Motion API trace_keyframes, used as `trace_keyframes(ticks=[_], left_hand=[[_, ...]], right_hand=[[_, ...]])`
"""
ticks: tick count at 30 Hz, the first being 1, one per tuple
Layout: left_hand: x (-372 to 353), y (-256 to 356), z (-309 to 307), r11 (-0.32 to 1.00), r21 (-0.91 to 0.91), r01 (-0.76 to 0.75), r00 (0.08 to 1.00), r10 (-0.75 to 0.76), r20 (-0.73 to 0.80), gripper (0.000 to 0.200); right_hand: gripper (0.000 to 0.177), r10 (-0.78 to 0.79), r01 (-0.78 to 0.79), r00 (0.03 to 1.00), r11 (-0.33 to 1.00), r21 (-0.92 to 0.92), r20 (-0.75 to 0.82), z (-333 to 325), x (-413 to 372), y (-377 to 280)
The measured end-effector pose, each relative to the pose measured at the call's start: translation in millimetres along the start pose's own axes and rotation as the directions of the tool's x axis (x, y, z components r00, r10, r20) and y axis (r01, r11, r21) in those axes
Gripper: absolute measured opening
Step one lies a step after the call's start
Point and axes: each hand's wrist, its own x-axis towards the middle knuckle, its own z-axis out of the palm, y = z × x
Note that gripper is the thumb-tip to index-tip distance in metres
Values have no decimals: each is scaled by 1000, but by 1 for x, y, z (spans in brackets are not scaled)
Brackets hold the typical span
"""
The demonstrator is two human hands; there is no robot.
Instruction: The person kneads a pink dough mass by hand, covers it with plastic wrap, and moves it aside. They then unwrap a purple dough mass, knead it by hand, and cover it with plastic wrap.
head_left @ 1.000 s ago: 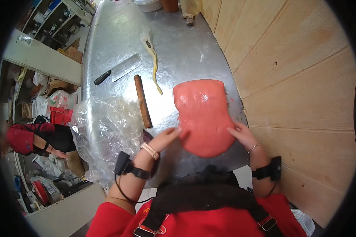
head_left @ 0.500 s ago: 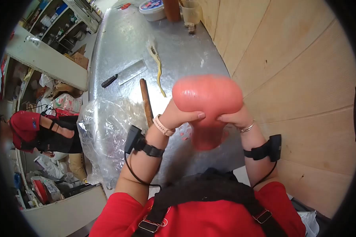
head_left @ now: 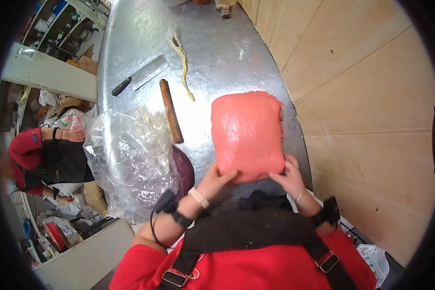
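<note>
A flat pink slab of dough [head_left: 247, 134] lies on the metal table [head_left: 212, 53] by the wooden wall. My left hand [head_left: 216, 180] grips its near left edge and my right hand [head_left: 287, 175] grips its near right edge. Both wrists wear black strapped devices. A wooden rolling pin [head_left: 171, 116] lies left of the dough. A cleaver [head_left: 141, 75] with a black handle lies farther back.
Crumpled clear plastic [head_left: 128, 159] covers the table's left side, with a dark purple lump [head_left: 183, 169] at its edge. A yellowish dough strip [head_left: 182, 63] lies at the back. A wooden wall [head_left: 362, 92] stands right. Another person in red [head_left: 38, 159] is at left.
The dough was lifted and folded up in both hands half a second ago. Now it lies flat on the table again, squarer in shape, with both hands at its near edge.
</note>
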Motion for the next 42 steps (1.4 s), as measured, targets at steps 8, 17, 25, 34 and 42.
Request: trace_keyframes(ticks=[8, 17, 25, 34, 42], left_hand=[[102, 135, -18, 283, 825, -488, 782, 563, 269, 77], [236, 131, 42, 653, 755, -61, 768, -453, 453, 88], [53, 187, 8, 995, 23, -95, 916, 78, 395, 53], [22, 143, -16, 954, -299, 6, 995, 23, 95, 69], [133, 86, -66, 830, 546, -112, 972, 205, -113, 87]], right_hand=[[51, 325, -569, 795, 107, 816, 512, -3, -45, -29], [67, 209, -111, 974, 87, 990, 91, 38, 62, -68], [34, -311, 17, 943, 397, 918, 117, -12, 95, -179], [73, 137, -208, 977, 796, 569, 166, -18, 118, -217], [76, 105, -256, 942, 839, 480, 318, -6, 185, -101]])
